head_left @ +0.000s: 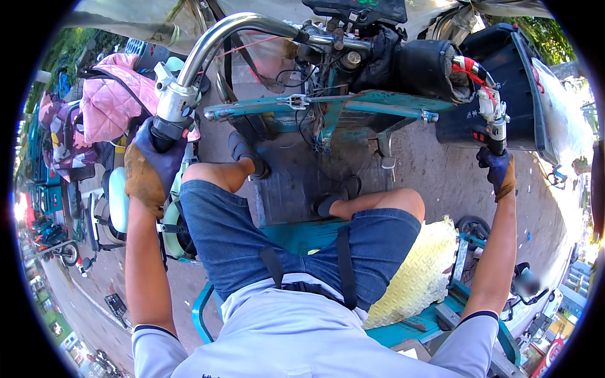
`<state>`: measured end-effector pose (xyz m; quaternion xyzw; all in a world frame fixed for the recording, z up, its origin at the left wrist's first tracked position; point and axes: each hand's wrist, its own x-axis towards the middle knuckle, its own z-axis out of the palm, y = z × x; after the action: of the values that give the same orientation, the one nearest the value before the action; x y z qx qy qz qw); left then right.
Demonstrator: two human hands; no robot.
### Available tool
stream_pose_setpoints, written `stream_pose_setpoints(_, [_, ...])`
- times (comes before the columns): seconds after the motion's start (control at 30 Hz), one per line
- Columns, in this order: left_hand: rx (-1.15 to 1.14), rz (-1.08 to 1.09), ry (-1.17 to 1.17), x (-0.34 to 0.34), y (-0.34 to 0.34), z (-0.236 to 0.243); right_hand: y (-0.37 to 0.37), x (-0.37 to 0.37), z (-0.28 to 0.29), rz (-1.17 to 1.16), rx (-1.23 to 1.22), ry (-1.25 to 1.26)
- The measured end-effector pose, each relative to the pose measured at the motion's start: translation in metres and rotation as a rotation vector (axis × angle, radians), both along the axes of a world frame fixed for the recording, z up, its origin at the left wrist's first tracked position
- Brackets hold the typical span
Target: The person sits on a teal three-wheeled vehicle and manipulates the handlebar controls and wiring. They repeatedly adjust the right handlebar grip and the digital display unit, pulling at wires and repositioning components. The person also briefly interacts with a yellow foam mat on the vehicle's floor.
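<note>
I sit astride a teal-framed three-wheeled vehicle with chrome handlebars [242, 24]. My left hand [151, 167], in a brown and purple work glove, is wrapped round the left handlebar grip [165, 133], just below a silver switch housing [173, 97]. On the other side my right hand [500, 171], gloved the same way, closes round the right handlebar grip [496, 146]. Red and white tape [479, 79] wraps the bar above that grip. Between the hands runs a teal crossbar [265, 107], with loose black cables hanging about it. My feet rest on the dark footboard [293, 179].
A scooter with a pink quilted cover [120, 94] stands close by on the left. A large black bin [517, 94] is beyond the right grip. Yellow textured padding [419, 274] lies beside my right thigh. More parked scooters [69, 252] line the left side of the road.
</note>
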<state>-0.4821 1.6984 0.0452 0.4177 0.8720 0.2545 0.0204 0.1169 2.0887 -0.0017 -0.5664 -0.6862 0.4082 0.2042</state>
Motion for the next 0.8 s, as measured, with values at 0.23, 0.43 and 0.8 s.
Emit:
stream_pose_setpoints(0.23, [0.006,0.008,0.013,-0.002,0.001,-0.001,0.005,0.005,0.001,0.003,-0.010,-0.012])
stream_pose_setpoints(0.43, [0.005,0.017,-0.010,-0.001,-0.003,-0.001,0.000,0.006,-0.006,0.010,-0.016,-0.005])
stream_pose_setpoints(0.8, [0.052,-0.044,-0.050,-0.009,-0.011,-0.012,-0.004,-0.011,0.012,0.013,0.008,-0.014])
